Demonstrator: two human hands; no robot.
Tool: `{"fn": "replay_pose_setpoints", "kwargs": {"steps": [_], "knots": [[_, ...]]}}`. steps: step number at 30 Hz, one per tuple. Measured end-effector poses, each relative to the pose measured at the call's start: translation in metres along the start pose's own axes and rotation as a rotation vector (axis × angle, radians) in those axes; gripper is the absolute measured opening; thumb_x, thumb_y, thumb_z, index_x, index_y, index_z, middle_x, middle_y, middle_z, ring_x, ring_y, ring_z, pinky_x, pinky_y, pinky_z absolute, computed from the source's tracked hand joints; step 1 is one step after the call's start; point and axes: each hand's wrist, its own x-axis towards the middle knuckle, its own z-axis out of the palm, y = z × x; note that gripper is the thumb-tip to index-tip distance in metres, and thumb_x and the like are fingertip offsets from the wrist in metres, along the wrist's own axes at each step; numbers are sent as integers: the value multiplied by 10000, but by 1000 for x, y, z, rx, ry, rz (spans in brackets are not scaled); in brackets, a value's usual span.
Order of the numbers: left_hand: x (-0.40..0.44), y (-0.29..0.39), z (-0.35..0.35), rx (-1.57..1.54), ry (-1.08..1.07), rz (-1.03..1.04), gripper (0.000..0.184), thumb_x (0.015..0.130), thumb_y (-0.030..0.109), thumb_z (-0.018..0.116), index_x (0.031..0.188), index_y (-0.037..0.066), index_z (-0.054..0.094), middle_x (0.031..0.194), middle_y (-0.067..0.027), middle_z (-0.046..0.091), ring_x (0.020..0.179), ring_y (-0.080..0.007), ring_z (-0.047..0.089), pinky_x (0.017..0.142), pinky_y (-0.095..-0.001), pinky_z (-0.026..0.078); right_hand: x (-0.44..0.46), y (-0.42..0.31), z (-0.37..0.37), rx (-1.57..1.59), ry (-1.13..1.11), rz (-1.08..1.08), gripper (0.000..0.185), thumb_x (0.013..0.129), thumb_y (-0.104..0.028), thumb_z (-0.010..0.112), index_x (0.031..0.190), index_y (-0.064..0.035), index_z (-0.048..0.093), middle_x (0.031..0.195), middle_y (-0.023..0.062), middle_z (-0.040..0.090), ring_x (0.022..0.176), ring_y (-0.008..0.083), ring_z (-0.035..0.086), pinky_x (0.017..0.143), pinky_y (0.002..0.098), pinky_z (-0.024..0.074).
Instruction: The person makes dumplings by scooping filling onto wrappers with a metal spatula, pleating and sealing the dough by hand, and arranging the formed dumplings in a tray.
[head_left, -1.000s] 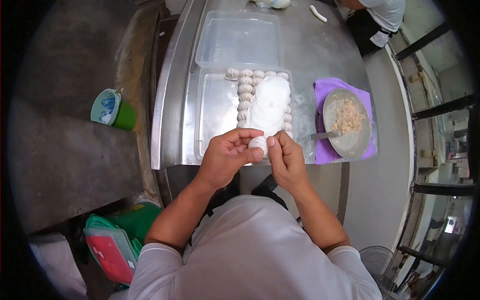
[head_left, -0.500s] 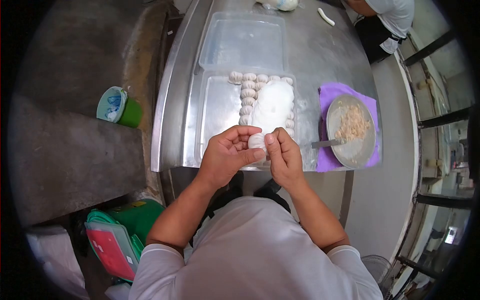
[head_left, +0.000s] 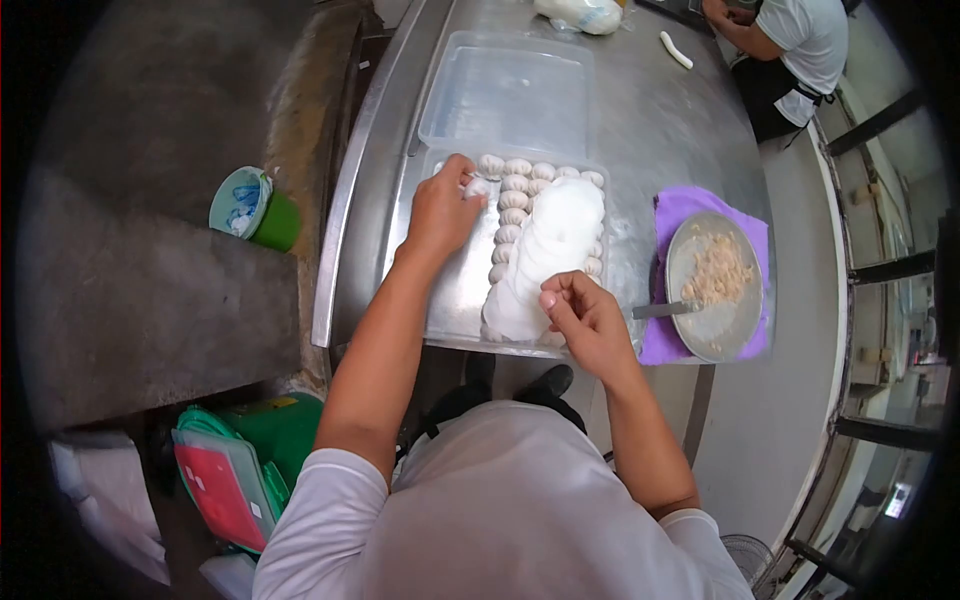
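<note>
On a metal surface point(head_left: 650, 115), at a broad tray point(head_left: 455, 300), apparently setting down a dumpling point(head_left: 478, 187).
Beyond the tray, a clear plastic container point(head_left: 507, 90); to the right, on a purple cloth point(head_left: 685, 205), a bowl point(head_left: 715, 338) of filling. In the tray, a pile of white rounds point(head_left: 555, 240) over rows of pleated dumplings point(head_left: 511, 200). Hands well apart: in the left hand point(head_left: 443, 215), the dumpling, pinched between thumb and fingers beside the far left of the rows, contact with the tray floor hidden; at the pile's near part, the right hand point(head_left: 592, 322), thumb close to fingertips, cannot tell whether gripping a round. Seems to call for a gentle, level release, without crushing pleats or nudging neighbours.
</note>
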Motion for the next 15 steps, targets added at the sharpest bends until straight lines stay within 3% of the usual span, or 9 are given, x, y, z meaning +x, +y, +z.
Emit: {"fn": "replay_pose_setpoints", "kwargs": {"steps": [1,3,10,15], "knots": [[9,-10,5,1,3,-3,318,799,11,746,1113,61,725,987,-150,694,879,-328,666,810,-392,530,-3,-1,0,19,-8,-2,225,999,-218,659,1035,2,631,784,-46,536,691,39,450,590,221,372],[21,-26,16,205,-17,214,384,799,18,769,1171,107,732,1002,-119,667,855,-249,651,816,-355,529,-8,-3,-3,40,-15,-3,199,991,-191,671,1021,2,637,781,-52,531,692,34,439,591,218,358],[31,-39,35,130,-19,247,311,810,2,748,1108,92,763,1026,-129,639,875,-266,634,832,-368,524,-14,-4,-22,35,29,-30,159,983,-149,674,1012,4,639,789,-55,538,704,45,455,639,209,380],[20,-36,35,59,61,202,403,782,16,799,1146,36,629,963,-127,617,875,-264,634,802,-390,518,-2,-6,-41,-33,53,-21,143,978,-130,667,1010,6,637,775,-58,538,704,49,464,638,216,390]]}}
